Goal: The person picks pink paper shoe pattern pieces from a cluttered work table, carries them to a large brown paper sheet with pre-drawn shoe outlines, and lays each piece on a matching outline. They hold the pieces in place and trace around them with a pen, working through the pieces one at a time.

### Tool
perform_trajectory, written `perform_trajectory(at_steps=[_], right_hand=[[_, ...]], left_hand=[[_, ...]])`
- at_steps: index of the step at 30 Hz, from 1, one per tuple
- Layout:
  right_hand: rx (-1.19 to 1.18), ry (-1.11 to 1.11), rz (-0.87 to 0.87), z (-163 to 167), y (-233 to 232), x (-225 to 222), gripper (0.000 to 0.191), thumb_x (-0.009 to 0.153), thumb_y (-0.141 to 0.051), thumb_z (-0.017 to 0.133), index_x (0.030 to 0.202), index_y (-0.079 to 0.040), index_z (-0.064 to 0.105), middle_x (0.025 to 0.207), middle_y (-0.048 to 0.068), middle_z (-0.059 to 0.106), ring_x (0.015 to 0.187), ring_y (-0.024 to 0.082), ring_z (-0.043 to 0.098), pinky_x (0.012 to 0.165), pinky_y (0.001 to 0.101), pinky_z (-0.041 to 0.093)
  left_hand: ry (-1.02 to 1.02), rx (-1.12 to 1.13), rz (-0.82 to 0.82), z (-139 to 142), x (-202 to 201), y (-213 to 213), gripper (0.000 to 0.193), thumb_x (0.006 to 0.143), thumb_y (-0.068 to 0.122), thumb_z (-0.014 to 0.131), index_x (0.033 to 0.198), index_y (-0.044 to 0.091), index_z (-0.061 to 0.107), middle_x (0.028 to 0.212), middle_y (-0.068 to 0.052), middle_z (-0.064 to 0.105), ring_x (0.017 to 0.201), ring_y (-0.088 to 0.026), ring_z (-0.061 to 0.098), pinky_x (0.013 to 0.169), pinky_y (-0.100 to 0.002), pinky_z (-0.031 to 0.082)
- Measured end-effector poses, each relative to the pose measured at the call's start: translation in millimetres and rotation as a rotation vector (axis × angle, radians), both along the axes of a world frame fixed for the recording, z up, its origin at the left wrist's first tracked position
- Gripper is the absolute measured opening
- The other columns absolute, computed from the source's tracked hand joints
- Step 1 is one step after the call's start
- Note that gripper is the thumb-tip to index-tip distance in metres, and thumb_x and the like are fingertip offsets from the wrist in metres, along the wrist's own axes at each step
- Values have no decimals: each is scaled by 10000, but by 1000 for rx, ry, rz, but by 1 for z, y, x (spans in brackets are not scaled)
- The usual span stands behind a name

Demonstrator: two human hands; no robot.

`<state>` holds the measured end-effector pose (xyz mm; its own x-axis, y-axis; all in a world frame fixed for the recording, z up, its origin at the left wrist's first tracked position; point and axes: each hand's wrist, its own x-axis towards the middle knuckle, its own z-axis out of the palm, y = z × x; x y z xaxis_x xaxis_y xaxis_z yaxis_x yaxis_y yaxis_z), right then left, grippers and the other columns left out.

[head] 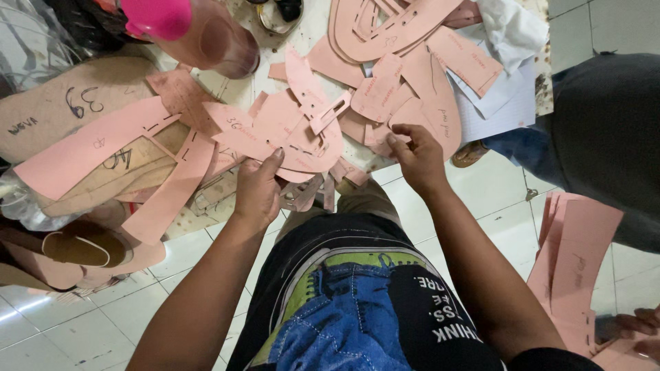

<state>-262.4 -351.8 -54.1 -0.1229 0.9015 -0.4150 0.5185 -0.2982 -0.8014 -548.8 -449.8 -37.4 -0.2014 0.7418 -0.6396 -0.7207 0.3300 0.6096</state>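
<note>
So the pile of pink card pattern pieces (295, 130) sits spread over the floor at about 12 o'clock from the person, right in front of their knees. They look like thin stiff card: light, flat, easy to bend or crease at the narrow tabs and slots, so pinching a wide edge seems the safer hold. They'd probably slide over each other too.

The left hand (258, 189) is curled with its thumb pressed on the near edge of a curved pink piece; it looks closed on that edge, though the fingers underneath are hidden. The right hand (416, 154), at roughly 1 o'clock, has fingertips bent down onto the pieces there, touching rather than clearly gripping; can't tell if anything is actually pinched.

Further out: big brown card templates (62, 113) at 10 o'clock, a pink-capped bottle (192, 27) at 11 o'clock, white paper sheets (505, 89) at 1 o'clock. Another person's hand (636, 326) holds 1 stack of pink sheets (574, 261) at 4 o'clock.
</note>
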Motion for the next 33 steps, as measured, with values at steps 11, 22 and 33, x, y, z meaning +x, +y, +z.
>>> perform_trajectory(at_steps=[11,22,33], right_hand=[[6,84,8,7,57,-5,290,963,-151,668,1201,14,677,1076,79,746,740,144,715,677,284,569],[161,348,-439,32,262,48,240,947,-69,685,1156,49,671,1047,99,713,762,176,688,630,288,591],[648,-341,71,25,397,62,401,889,-188,869,1198,-1,695,1148,183,713,1026,333,670,877,425,518]], left_hand=[[19,-7,71,-1,14,13,366,978,19,557,1337,-52,546,1279,-170,660,1132,-251,675,1015,-397,538],[-76,-160,76,-6,51,37,417,955,39,568,1366,-19,526,1323,-139,656,1195,-244,643,1035,-404,511],[87,-463,130,0,75,66,354,951,61,589,1284,-51,541,1181,-162,671,1005,-259,696,843,-414,578]])
